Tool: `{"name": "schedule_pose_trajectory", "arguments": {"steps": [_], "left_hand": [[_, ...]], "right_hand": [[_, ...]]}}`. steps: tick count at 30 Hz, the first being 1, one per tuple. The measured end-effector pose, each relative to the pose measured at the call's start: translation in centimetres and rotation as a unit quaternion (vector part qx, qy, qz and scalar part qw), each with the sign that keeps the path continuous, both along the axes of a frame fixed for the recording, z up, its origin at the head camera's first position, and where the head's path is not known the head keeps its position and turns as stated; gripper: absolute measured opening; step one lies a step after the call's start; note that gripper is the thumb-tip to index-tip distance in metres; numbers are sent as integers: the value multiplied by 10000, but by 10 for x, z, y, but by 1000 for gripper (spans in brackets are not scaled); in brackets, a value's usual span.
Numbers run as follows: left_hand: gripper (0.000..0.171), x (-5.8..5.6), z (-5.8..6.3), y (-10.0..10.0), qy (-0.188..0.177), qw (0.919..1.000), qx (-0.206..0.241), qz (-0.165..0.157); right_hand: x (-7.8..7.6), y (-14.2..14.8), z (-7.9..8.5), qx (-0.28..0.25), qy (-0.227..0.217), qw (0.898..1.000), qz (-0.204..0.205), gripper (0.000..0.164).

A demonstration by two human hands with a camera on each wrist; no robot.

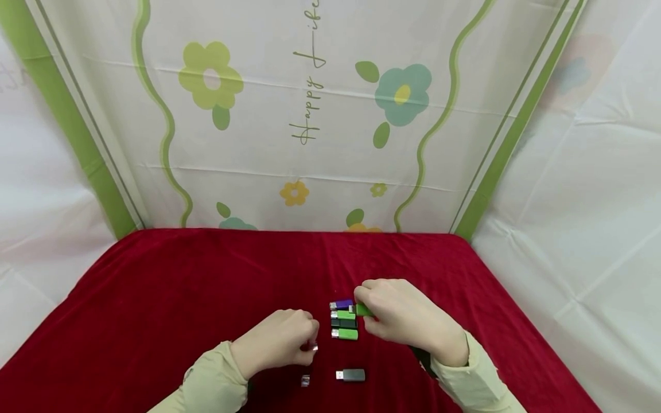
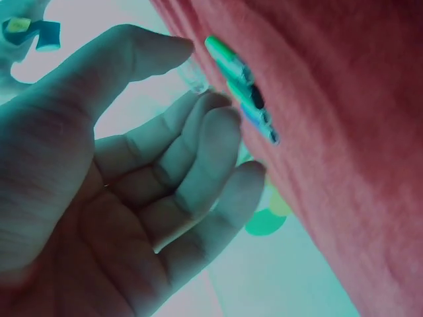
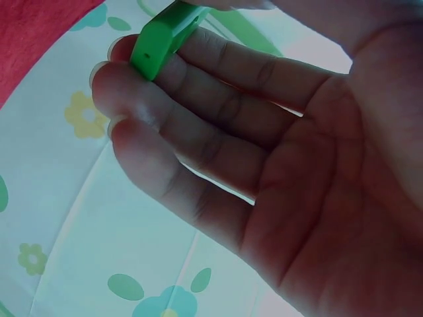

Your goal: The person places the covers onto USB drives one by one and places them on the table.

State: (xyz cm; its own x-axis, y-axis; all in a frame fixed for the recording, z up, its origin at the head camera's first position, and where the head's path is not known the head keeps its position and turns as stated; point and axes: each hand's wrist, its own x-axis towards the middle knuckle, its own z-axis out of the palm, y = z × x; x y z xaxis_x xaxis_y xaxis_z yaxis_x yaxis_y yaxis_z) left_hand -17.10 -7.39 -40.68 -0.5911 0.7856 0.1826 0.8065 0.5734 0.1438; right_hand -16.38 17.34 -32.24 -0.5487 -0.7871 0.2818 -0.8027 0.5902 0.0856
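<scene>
My right hand point(image 1: 400, 310) pinches a green USB stick point(image 3: 158, 43) between thumb and fingers, its bare plug pointing left in the head view. My left hand point(image 1: 281, 338) holds a small clear cap point(image 2: 193, 76) between thumb and fingertips, apart from the stick. Between the hands, capped USB sticks lie in a column: a purple one point(image 1: 342, 304), a green one point(image 1: 345, 315), a black one point(image 1: 345, 323) and another green one point(image 1: 348, 334). Nearer me lies a grey USB stick point(image 1: 353, 375) with its plug bare. To its left rests a loose clear cap point(image 1: 305, 380).
A red cloth point(image 1: 170, 298) covers the table. White fabric walls point(image 1: 330, 155) with printed flowers stand behind it and at both sides.
</scene>
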Motion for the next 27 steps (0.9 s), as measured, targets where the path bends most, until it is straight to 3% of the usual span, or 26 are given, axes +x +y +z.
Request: {"name": "schedule_pose_trajectory", "arguments": {"steps": [7, 13, 18, 27], "left_hand": [[9, -1, 26, -10, 230, 9986, 456, 95], [13, 2, 44, -17, 1295, 9865, 997, 94], [15, 5, 48, -14, 1820, 9758, 1210, 15], [15, 4, 43, -11, 1969, 9720, 1281, -13]], "right_hand": [[-1, 0, 0, -22, 44, 10000, 6, 32], [-3, -1, -3, -52, 82, 9999, 43, 26], [-4, -5, -6, -43, 126, 9998, 160, 25], [-6, -11, -12, -99, 131, 9994, 296, 30]]}}
